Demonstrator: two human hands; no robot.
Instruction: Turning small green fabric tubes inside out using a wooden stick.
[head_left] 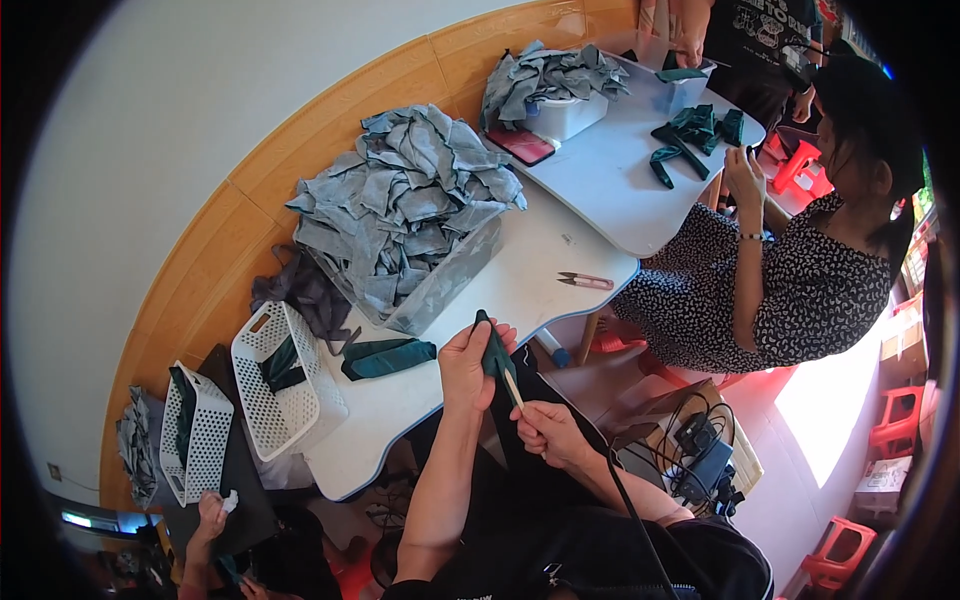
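My left hand [465,368] is closed around a narrow dark green fabric piece [491,350], holding it upright just past the table's near edge. My right hand [550,434] pinches a thin pale stick [514,390]. The stick's upper end lies against or inside the lower part of the fabric; I cannot tell which. On the table left of my hands lies a flat stack of dark green fabric pieces [388,359]. Thread snips [585,281] rest near the table's right edge, apart from both hands.
A large clear bin [450,270] overflows with grey-green fabric pieces. White perforated baskets [325,410] [208,450] stand at left. A person in a patterned dress [800,285] works at right; another person's hand [212,515] shows lower left. A box of cables [700,450] sits beside me.
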